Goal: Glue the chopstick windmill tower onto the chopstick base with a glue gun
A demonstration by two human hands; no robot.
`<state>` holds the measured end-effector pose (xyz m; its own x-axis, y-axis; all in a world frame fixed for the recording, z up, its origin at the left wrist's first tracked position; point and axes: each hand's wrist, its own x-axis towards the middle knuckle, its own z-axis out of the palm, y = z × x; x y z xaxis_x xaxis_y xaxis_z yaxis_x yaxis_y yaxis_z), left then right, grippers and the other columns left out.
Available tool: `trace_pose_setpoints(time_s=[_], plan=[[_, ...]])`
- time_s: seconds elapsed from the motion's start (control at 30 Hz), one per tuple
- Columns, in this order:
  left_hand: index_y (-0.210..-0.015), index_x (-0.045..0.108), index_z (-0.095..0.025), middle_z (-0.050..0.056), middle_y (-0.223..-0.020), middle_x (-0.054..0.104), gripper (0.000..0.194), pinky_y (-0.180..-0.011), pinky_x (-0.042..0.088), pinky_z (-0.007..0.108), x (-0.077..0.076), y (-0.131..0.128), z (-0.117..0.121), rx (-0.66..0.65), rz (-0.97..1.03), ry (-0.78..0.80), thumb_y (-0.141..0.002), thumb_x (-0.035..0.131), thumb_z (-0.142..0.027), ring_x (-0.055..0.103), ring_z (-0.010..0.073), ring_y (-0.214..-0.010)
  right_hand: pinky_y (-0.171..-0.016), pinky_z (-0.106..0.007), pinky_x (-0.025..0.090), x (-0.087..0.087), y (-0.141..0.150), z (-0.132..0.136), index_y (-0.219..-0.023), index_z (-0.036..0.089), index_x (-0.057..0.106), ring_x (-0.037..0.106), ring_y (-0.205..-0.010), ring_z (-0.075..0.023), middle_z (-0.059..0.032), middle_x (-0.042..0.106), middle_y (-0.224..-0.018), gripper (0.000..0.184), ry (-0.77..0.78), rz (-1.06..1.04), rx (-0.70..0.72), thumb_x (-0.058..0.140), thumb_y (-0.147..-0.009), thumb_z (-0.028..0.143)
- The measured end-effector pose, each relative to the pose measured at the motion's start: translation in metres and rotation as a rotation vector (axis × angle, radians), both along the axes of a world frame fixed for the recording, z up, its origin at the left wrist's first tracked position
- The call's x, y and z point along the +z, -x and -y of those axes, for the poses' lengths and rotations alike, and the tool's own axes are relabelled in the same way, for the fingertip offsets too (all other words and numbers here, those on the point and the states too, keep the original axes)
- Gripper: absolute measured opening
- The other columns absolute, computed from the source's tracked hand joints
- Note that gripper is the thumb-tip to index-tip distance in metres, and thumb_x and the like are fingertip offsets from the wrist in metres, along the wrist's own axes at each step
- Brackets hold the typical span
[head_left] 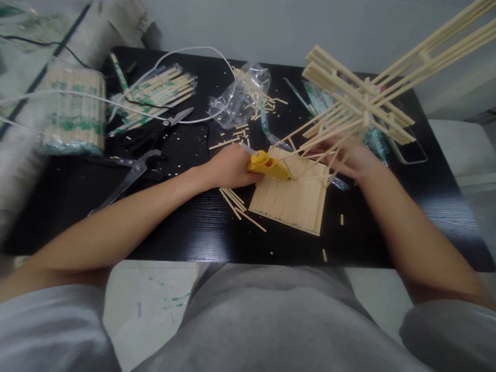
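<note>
In my left hand [234, 168] is a yellow hot glue gun [269, 165], its nozzle pointing down and right at a mat of wooden sticks [290, 201] laid side by side. A model built of thin wooden sticks [359, 103] leans over the mat, its lower sticks meeting the mat near the nozzle. Around its lower sticks my right hand [355, 157] is closed, with the fingertips partly hidden behind them. Whether the nozzle touches the wood I cannot tell. Several loose sticks [239, 207] lie left of the mat.
Pliers [130, 176] and black-handled scissors [164, 130] lie left. Behind them are wrapped chopsticks [157, 93] and a full bundle pack [75, 109]. A white cable [196, 48] loops across the table [197, 227]. Crumpled plastic [234, 101] and cut pieces lie behind; a phone [412, 151] lies right.
</note>
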<state>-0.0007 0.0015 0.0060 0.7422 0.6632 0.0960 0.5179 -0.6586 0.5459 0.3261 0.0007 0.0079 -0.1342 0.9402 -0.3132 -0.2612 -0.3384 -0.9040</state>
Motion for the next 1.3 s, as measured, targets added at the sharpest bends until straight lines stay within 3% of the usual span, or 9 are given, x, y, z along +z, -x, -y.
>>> trace_pose_setpoints(time_s=[0.17,0.37,0.6,0.83,1.13,1.3], plan=[[-0.104,0.078,-0.018,0.005,-0.095,0.079,0.022,-0.086,0.056,0.034,-0.001,0.0,0.0,0.008,0.067,0.004,-0.084,0.077,-0.027,0.074,0.0237,-0.09,-0.083,-0.035,0.066,0.0,-0.002,0.0,-0.098,0.012,0.075,0.08,-0.075,-0.0203,-0.0116,0.081,-0.083,0.019,-0.016,0.019,0.043,0.061,-0.111,0.011],[-0.099,0.079,-0.017,0.004,-0.091,0.079,0.017,-0.079,0.055,0.032,0.002,0.001,0.002,0.006,0.012,-0.014,-0.086,0.075,-0.028,0.073,0.0212,-0.082,-0.083,-0.036,0.066,-0.005,-0.005,-0.001,-0.096,0.014,0.076,0.08,-0.077,-0.0207,-0.0104,0.082,-0.085,0.022,-0.054,0.009,0.077,0.059,-0.11,0.008],[-0.1,0.079,-0.018,0.005,-0.089,0.079,0.016,-0.077,0.054,0.031,0.001,0.002,0.001,0.006,0.007,0.0,-0.087,0.076,-0.027,0.072,0.0207,-0.08,-0.084,-0.034,0.067,-0.007,-0.006,-0.002,-0.096,0.017,0.074,0.08,-0.081,-0.0205,-0.0093,0.083,-0.088,0.016,-0.044,0.012,0.097,0.065,-0.11,0.017],[-0.099,0.079,-0.018,0.004,-0.088,0.078,0.016,-0.076,0.051,0.03,-0.001,0.004,0.001,-0.001,0.006,0.009,-0.088,0.075,-0.028,0.07,0.0189,-0.077,-0.081,-0.031,0.069,-0.003,-0.001,-0.001,-0.091,0.015,0.074,0.08,-0.077,-0.0191,-0.0096,0.08,-0.082,0.022,-0.026,-0.032,0.1,0.062,-0.108,0.01],[-0.083,0.072,-0.018,0.0,-0.076,0.071,0.01,-0.07,0.046,0.027,0.003,0.004,0.002,0.0,0.003,0.019,-0.089,0.075,-0.026,0.066,0.0167,-0.07,-0.087,-0.034,0.069,-0.009,-0.004,-0.005,-0.087,0.018,0.075,0.081,-0.08,-0.0201,-0.0063,0.08,-0.081,0.016,-0.019,-0.035,0.194,0.076,-0.103,0.02],[-0.078,0.067,-0.019,-0.002,-0.07,0.067,0.011,-0.066,0.043,0.025,0.007,0.004,0.003,0.019,0.008,0.077,-0.087,0.073,-0.019,0.062,0.0146,-0.065,-0.094,-0.032,0.066,-0.01,0.001,-0.008,-0.105,0.015,0.08,0.082,-0.088,-0.0193,-0.0093,0.084,-0.095,0.01,0.0,-0.066,0.214,0.072,-0.107,0.02]])
